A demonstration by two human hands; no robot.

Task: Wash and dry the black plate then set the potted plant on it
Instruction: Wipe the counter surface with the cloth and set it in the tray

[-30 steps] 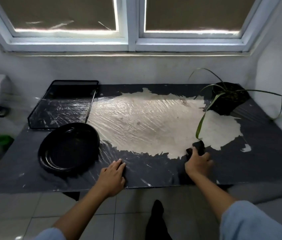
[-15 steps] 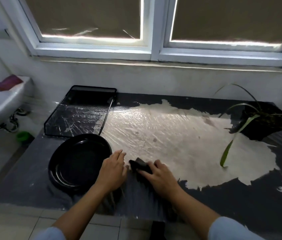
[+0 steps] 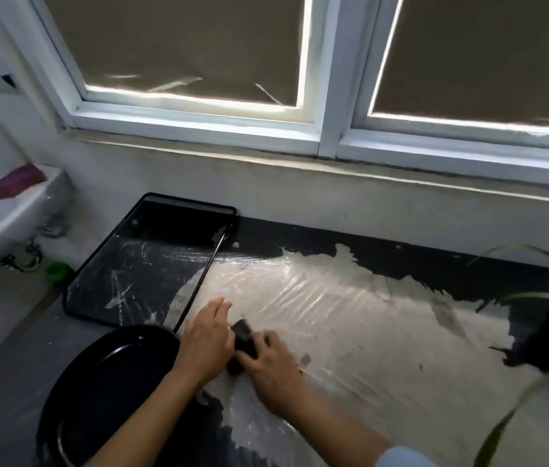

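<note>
a white-framed window (image 3: 330, 129) with drawn brown blinds (image 3: 182, 42) leaked daylight above a white wall (image 3: 300, 193); a white sink (image 3: 14, 214) stood left

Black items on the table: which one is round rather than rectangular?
The black plate, at the table's near left edge beside the left hand. The black tray behind it is rectangular with straight raised edges; the small dark object between the hands is blocky.
</note>
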